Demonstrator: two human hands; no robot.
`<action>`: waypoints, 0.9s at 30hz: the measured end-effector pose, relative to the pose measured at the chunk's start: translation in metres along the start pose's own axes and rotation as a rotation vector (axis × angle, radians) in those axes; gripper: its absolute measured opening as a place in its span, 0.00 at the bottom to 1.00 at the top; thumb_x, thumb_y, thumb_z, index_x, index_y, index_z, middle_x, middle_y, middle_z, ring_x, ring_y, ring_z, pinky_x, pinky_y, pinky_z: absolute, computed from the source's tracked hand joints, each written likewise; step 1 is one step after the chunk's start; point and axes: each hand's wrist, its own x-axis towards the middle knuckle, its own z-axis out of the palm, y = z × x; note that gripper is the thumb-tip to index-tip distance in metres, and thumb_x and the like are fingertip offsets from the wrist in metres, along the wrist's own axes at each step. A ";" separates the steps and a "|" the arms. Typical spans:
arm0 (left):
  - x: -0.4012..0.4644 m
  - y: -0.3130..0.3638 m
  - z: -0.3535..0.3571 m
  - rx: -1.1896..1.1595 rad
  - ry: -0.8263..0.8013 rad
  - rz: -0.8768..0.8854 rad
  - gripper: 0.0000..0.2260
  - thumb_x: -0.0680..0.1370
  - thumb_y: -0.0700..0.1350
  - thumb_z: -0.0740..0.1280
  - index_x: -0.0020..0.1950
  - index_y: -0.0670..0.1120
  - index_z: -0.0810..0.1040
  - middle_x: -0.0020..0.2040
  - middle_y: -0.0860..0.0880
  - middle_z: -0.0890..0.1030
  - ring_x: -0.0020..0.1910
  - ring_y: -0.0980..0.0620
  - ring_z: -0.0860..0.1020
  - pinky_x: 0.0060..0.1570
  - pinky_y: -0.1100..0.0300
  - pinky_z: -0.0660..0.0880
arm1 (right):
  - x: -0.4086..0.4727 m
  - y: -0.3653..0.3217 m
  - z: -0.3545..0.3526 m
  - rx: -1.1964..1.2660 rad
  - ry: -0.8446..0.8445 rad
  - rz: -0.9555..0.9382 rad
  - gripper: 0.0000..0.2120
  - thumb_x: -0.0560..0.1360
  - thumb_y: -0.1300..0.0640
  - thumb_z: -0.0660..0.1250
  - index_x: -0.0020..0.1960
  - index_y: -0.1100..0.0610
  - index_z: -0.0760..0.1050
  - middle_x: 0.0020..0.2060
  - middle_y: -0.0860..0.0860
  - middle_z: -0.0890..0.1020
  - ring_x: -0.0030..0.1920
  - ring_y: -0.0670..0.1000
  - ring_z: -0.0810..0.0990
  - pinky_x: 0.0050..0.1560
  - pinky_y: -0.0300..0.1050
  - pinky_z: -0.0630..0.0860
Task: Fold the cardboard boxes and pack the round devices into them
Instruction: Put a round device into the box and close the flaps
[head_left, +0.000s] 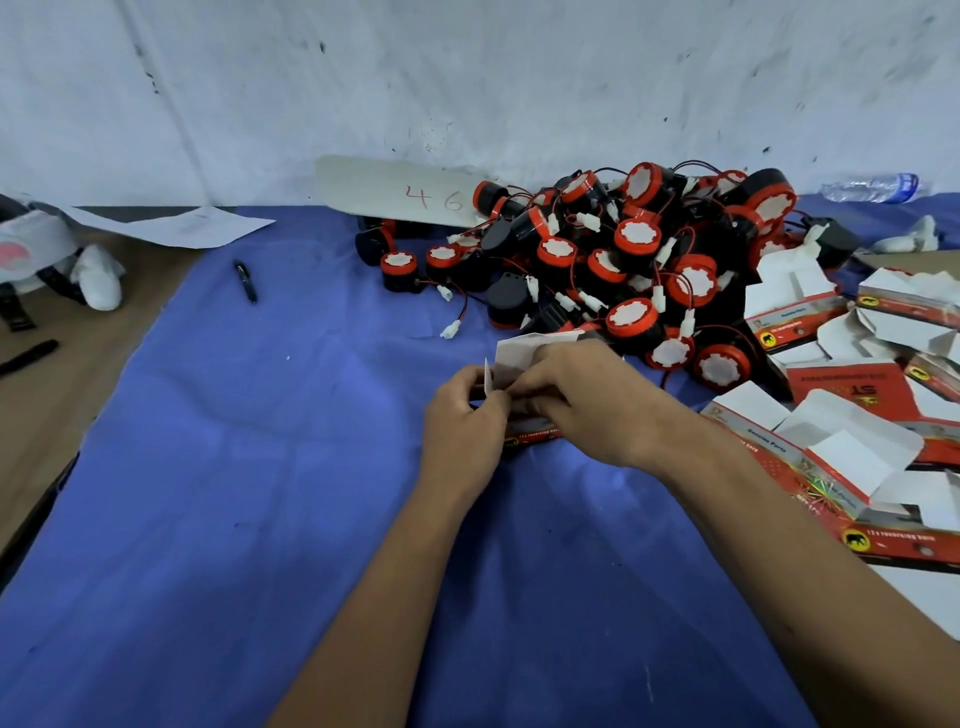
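Note:
A small red cardboard box (524, 434) with white inner flaps sits on the blue cloth (260, 467) at the centre. My left hand (460, 431) grips its left end, and a white flap stands up by the fingers. My right hand (587, 400) pinches the flaps on top and hides most of the box. Behind the hands lies a heap of round black devices (623, 260) with red rims, white faces and thin wires. Several more red and white boxes (857, 415), with their flaps open, are piled at the right.
A black pen (245, 280) lies on the cloth at the left. A white card marked 46 (400, 192) leans by the wall. A sheet of paper (176, 224) and white bundles are at the far left, and a plastic bottle (872, 188) lies at the back right.

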 end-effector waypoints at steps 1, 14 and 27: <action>0.000 0.001 0.000 -0.005 -0.005 -0.005 0.17 0.75 0.52 0.59 0.53 0.49 0.85 0.47 0.53 0.87 0.49 0.54 0.84 0.46 0.61 0.79 | -0.001 0.001 -0.002 0.028 0.054 -0.001 0.11 0.79 0.64 0.68 0.54 0.54 0.87 0.47 0.47 0.85 0.47 0.46 0.80 0.50 0.37 0.75; -0.001 0.005 -0.001 -0.062 -0.013 -0.052 0.13 0.74 0.52 0.61 0.46 0.50 0.85 0.38 0.55 0.85 0.35 0.62 0.79 0.32 0.71 0.71 | 0.003 0.006 -0.002 0.057 0.048 -0.046 0.09 0.77 0.62 0.72 0.52 0.52 0.86 0.46 0.44 0.83 0.46 0.45 0.78 0.48 0.36 0.72; 0.000 0.003 0.001 -0.052 0.020 -0.078 0.11 0.80 0.46 0.63 0.51 0.47 0.85 0.44 0.50 0.87 0.43 0.56 0.83 0.41 0.59 0.79 | -0.002 0.020 0.003 0.309 0.080 0.010 0.09 0.76 0.63 0.75 0.55 0.53 0.87 0.44 0.42 0.85 0.44 0.38 0.81 0.47 0.29 0.73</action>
